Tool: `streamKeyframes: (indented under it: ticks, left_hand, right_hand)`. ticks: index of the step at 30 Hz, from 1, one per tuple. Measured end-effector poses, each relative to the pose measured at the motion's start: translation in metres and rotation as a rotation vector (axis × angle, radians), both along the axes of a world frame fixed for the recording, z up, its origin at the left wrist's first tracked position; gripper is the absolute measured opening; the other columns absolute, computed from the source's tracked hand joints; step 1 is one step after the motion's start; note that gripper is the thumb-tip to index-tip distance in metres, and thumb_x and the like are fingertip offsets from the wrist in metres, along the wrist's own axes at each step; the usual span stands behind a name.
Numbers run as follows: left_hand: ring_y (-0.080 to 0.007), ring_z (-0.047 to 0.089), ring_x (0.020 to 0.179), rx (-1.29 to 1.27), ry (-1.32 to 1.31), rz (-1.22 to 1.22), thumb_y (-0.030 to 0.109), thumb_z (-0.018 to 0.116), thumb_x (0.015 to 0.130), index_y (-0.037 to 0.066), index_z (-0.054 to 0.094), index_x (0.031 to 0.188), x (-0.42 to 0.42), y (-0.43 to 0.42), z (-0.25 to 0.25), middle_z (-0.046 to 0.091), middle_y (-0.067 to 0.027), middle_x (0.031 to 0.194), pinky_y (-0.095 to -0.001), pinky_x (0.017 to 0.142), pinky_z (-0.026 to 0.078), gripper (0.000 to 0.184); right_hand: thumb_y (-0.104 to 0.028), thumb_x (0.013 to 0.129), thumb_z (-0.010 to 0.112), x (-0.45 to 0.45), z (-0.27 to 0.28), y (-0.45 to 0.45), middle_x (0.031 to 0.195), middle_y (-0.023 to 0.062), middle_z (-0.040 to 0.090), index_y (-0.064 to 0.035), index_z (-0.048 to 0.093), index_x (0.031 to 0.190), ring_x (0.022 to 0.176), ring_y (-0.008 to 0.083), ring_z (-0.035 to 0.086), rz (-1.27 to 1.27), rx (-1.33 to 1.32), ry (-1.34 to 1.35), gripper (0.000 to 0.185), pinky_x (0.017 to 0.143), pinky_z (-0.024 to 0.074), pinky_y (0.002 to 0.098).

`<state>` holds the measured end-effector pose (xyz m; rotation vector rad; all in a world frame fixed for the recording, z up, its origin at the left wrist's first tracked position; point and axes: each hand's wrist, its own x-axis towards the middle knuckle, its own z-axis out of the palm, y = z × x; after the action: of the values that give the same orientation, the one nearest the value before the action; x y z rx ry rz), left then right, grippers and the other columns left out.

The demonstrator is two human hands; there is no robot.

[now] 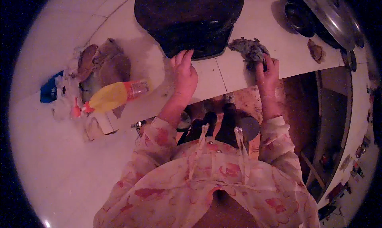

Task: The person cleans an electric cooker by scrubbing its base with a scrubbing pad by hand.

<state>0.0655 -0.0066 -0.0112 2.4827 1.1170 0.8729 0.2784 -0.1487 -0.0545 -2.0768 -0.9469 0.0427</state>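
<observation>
slip and knock risks near the front edge

the black glossy object [191, 21] sits on the pale desk [207, 78], straight ahead of the person and near the front edge. the left hand [185, 75] lays its fingers, held together, against the object's near side; whether it grips or only rests there, i cannot tell. the right hand [269, 71] has thumb and fingers closed on a crumpled grey cloth [251, 51], just right of the object.

with only one hand on it, the object could slide or turn if pushed from the other side, and a hard pull might bring it over the edge. the cloth's loose folds could catch under its base, or sweep the brown scrap [316, 51] towards the dark bowl [299, 19]. a wide swing of the left forearm could knock the yellow bottle [115, 96]; i cannot tell whether it stands or lies. dim pink light could hide smears or wet patches.
</observation>
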Motion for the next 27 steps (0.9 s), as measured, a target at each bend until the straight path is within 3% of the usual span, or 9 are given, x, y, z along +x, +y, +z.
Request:
streamKeyframes:
  ticks: [2, 6, 8, 15, 21, 27]
  left_hand:
    - [-0.0333, 0.045, 0.096, 0.016, 0.037, -0.002, -0.009, 0.049, 0.064, 0.005, 0.057, 0.106, -0.003, 0.003, -0.001, 0.053, -0.0138, 0.103, -0.039, 0.087, 0.037, 0.045]
    - [-0.0327, 0.047, 0.093, 0.056, 0.12, -0.025, -0.005, 0.054, 0.066, 0.006, 0.059, 0.104, 0.002, 0.003, 0.007, 0.054, -0.0135, 0.102, -0.039, 0.084, 0.039, 0.04]
    - [-0.0324, 0.047, 0.093, 0.065, 0.112, -0.025, -0.003, 0.055, 0.067, 0.007, 0.06, 0.102, 0.003, 0.005, 0.004, 0.054, -0.0131, 0.101, -0.039, 0.083, 0.04, 0.037]
    - [-0.0324, 0.046, 0.097, 0.008, 0.102, -0.044, 0.01, 0.062, 0.072, 0.011, 0.06, 0.101, 0.002, 0.008, 0.001, 0.054, -0.0138, 0.101, -0.0412, 0.085, 0.037, 0.029]
    - [-0.0311, 0.047, 0.091, 0.08, 0.073, -0.034, 0.011, 0.066, 0.068, 0.009, 0.062, 0.089, 0.008, 0.003, 0.009, 0.055, -0.0108, 0.096, -0.0386, 0.08, 0.04, 0.021]
    - [-0.0293, 0.049, 0.084, 0.087, 0.026, -0.07, 0.011, 0.066, 0.068, 0.01, 0.064, 0.089, 0.008, 0.012, -0.001, 0.057, -0.0081, 0.091, -0.0375, 0.076, 0.041, 0.021]
  right_hand:
    - [-0.018, 0.077, 0.057, 0.0, 0.006, 0.001, 0.096, 0.0138, 0.05, -0.0042, 0.057, 0.106, 0.087, 0.0278, 0.052, -0.005, -0.031, 0.032, 0.032, 0.078, 0.044, 0.0337]
    - [-0.019, 0.077, 0.057, 0.002, 0.001, 0.001, 0.096, 0.0135, 0.05, -0.0053, 0.057, 0.106, 0.087, 0.028, 0.053, -0.005, -0.018, 0.049, 0.032, 0.078, 0.0441, 0.034]
    - [-0.024, 0.076, 0.056, 0.003, 0.0, 0.0, 0.098, 0.0167, 0.05, -0.0099, 0.057, 0.108, 0.087, 0.0324, 0.055, -0.002, -0.075, 0.023, 0.035, 0.076, 0.046, 0.0383]
    - [-0.024, 0.075, 0.057, 0.003, -0.006, 0.0, 0.098, 0.0163, 0.05, -0.0096, 0.057, 0.108, 0.087, 0.0322, 0.054, -0.008, -0.006, 0.024, 0.035, 0.076, 0.0462, 0.0379]
    - [-0.023, 0.075, 0.057, 0.003, -0.007, -0.001, 0.095, 0.0156, 0.05, -0.0094, 0.057, 0.107, 0.085, 0.0317, 0.054, -0.01, 0.003, 0.02, 0.035, 0.075, 0.0463, 0.0377]
    - [-0.021, 0.074, 0.057, 0.001, -0.002, 0.001, 0.095, 0.0157, 0.051, -0.0092, 0.057, 0.107, 0.085, 0.0315, 0.054, -0.009, 0.024, 0.018, 0.035, 0.075, 0.0463, 0.0377]
